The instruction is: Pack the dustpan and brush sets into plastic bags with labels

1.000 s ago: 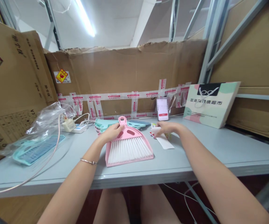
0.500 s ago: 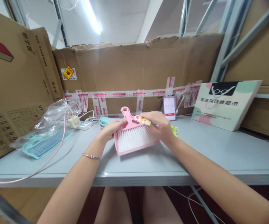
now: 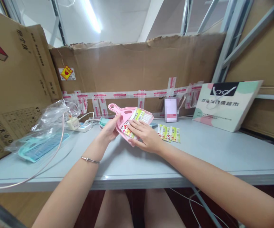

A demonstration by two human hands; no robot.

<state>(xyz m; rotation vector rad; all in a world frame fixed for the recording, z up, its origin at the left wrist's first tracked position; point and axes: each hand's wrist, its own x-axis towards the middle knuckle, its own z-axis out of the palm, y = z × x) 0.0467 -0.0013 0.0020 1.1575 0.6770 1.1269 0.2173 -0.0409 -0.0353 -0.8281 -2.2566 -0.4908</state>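
Observation:
My left hand grips a pink dustpan near its handle, and a small brush with white bristles is nested in the pan. A yellow-green and white printed label card lies across the brush. Over that card my right hand rests flat, fingers stretched out and pressing it down. The pan is held tilted above the grey table. Just right of the right hand, several similar label cards lie overlapping on the table.
At the left, a teal dustpan set lies by clear plastic wrap. A cable runs from a power strip. Another teal piece sits behind my left hand. A phone and a printed box stand at the back right.
The dustpan and brush have turned, with the handle now pointing up-left. The label card, held in my right hand before, now lies on the brush, and that hand has flattened over it.

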